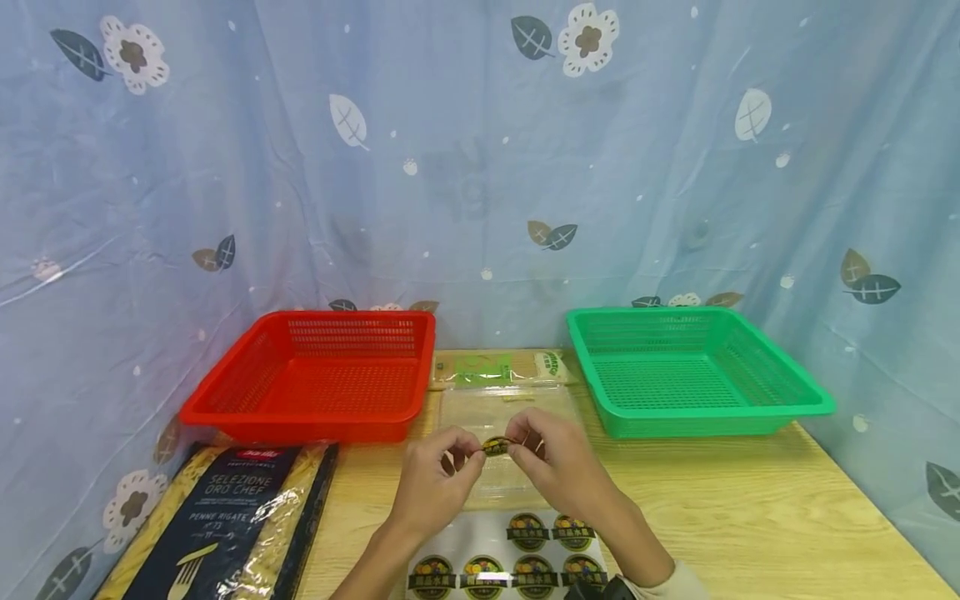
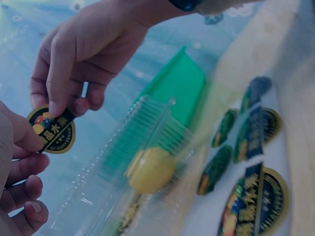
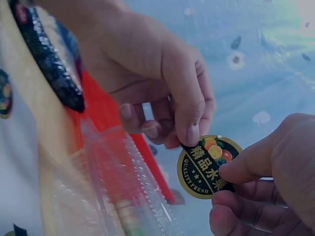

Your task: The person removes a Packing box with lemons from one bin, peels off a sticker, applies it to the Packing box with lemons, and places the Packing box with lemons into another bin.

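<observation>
Black and gold, the round sticker (image 1: 496, 447) is pinched at one side by the left hand (image 1: 438, 479) and at the other by the right hand (image 1: 558, 467), above the clear plastic container (image 1: 468, 408). On the wooden table (image 1: 750, 508), the sticker sheet (image 1: 457, 537) is laid toward the near edge, the pasta bag (image 1: 217, 517) toward the left edge, and the red basket (image 1: 307, 429) and green basket (image 1: 705, 423) toward the far corners.

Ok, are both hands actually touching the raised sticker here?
Touching. The right wrist view shows it plainly: the left hand pinches one edge of the raised sticker, and the right hand pinches the opposite edge, no gap at either.
</observation>
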Motion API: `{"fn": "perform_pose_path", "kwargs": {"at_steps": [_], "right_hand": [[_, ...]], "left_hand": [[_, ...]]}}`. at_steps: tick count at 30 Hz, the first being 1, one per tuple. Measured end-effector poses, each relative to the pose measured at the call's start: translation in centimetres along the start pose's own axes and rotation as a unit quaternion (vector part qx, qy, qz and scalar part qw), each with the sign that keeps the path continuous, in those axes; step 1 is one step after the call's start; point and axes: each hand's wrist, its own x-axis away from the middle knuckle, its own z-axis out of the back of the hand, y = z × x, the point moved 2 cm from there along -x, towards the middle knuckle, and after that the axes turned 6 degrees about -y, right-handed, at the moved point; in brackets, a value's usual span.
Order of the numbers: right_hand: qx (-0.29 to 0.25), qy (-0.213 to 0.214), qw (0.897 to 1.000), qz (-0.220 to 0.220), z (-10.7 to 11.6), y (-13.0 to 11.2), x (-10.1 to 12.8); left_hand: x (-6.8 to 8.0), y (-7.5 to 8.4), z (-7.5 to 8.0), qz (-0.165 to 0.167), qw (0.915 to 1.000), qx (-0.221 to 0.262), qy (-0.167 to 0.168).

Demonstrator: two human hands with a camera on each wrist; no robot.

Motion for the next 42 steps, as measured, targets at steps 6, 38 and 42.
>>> {"fn": "perform_pose_path", "kwargs": {"at_steps": [6,38,42], "right_hand": [[-0.017,0.042,0.999,-0.017,0.3,1.2,-0.8],[0.022,0.061,0.99,-0.121,-1.0,5.7,-2.9],[0.032,0.069,0.99,-0.116,-1.0,5.8,-2.9]], "left_hand": [[-1.5,0.0,-0.2,0.043,0.9989,-0.009,0.018],[-4.9,-3.2,-1.1,0.126,0.9718,-0.179,-0.088],[-4.8,-3.4,-1.3,0.123,0.9691,-0.194,-0.091]]}}
